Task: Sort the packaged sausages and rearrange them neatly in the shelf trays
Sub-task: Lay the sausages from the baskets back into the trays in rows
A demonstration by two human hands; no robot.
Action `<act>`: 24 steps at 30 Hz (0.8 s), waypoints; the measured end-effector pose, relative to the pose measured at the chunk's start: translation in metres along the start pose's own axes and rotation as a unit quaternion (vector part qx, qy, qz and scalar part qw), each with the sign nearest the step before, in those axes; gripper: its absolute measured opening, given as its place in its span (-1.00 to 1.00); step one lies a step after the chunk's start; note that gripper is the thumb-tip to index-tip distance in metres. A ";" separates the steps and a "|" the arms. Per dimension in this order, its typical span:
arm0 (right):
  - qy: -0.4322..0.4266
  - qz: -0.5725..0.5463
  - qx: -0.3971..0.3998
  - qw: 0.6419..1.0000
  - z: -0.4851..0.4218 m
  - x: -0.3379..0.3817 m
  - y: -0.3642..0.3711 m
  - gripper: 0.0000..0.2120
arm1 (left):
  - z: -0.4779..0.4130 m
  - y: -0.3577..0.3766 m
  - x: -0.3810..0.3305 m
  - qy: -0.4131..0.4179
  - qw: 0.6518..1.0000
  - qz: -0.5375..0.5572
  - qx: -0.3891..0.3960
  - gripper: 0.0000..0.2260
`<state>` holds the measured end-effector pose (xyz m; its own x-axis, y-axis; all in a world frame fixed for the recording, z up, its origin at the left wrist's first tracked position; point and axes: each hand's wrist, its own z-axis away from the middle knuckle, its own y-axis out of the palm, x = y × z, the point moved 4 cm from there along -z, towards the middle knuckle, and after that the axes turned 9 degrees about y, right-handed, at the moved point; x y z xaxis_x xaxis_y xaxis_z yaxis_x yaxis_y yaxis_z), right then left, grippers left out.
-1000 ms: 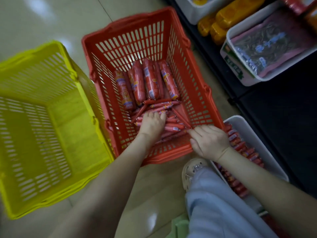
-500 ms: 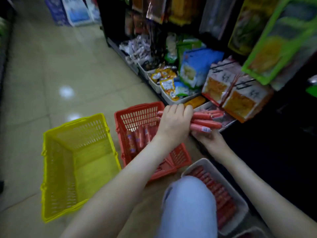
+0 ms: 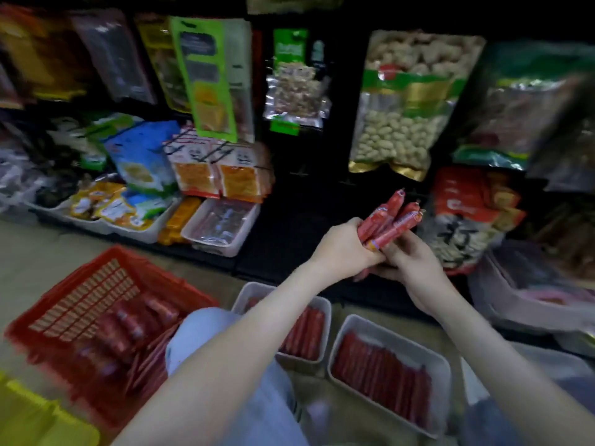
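Observation:
A bundle of several thin red sausage sticks is held up in front of the dark lower shelf. My left hand grips the bundle from the left, and my right hand cups its lower end from below. On the floor beneath my arms stand two white trays, one beside my knee and one further right, both lined with red sausages. The red basket at lower left holds more packaged sausages, thick and thin.
A yellow basket shows at the bottom left corner. Shelf trays hold snack packs, among them a white tray of wrapped items. Bags of peanuts and other packets hang above. My knee lies between basket and trays.
Both hands lifted the sausage bundle out of the red basket and carried it right, toward the shelf. My view swung up from the baskets to the shelves.

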<state>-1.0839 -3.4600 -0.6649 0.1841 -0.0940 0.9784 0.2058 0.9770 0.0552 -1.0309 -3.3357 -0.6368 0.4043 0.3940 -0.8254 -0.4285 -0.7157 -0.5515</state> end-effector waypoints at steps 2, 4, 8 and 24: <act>0.037 -0.008 -0.036 0.999 0.012 -0.019 -0.034 -0.84 | -0.011 0.042 0.002 -0.018 0.996 0.039 0.077 -0.82; 0.073 -0.018 -0.070 0.995 0.023 -0.041 -0.062 -0.88 | -0.015 0.082 0.006 -0.055 0.983 0.098 0.144 -0.88; 0.146 -0.033 -0.097 0.984 0.039 -0.079 -0.102 -0.84 | -0.013 0.141 0.019 -0.162 0.922 0.268 0.226 -0.87; 0.291 -0.114 -0.070 0.947 -0.001 -0.212 -0.156 -0.74 | -0.021 0.236 0.140 -0.418 0.803 0.324 0.274 -0.89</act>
<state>-1.1543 -3.5928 -0.8807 0.6101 -0.4282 0.6666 0.4213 0.8879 0.1848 -1.0584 -3.4618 -0.8796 -0.6332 0.4548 -0.6263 -0.7135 -0.6565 0.2447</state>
